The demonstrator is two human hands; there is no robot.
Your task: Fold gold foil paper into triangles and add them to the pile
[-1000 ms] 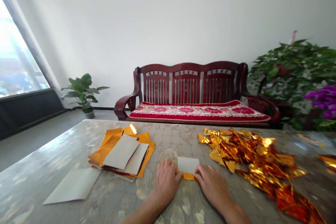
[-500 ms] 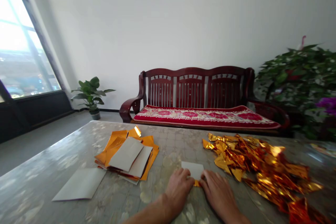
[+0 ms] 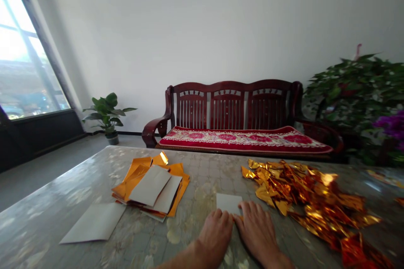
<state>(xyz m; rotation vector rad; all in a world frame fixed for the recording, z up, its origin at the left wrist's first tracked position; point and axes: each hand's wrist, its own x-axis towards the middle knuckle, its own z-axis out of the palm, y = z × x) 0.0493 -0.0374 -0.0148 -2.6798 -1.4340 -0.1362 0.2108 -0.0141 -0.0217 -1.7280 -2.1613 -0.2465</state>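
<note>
A small sheet of paper (image 3: 228, 202), pale side up, lies on the table in front of me, with a sliver of orange at its near edge. My left hand (image 3: 216, 233) is closed on the sheet's near left part, its fingers curled. Against the near right part, my right hand (image 3: 257, 227) presses with its fingers together. The fingers cover most of the orange edge. To the left is a stack of orange and pale sheets (image 3: 153, 187). Crumpled or folded golden foil pieces (image 3: 303, 189) form a heap on the right.
One pale sheet (image 3: 94, 222) lies flat at the left on the patterned table (image 3: 132, 252). Beyond the table stand a wooden bench (image 3: 227, 105) with a red cover and a potted plant (image 3: 110, 115). A clear dish (image 3: 383, 178) is at the right edge.
My left fingers have curled down more over the near edge, and my right hand has shifted slightly up onto the sheet. Less orange shows between the hands. The view has shifted slightly.
</note>
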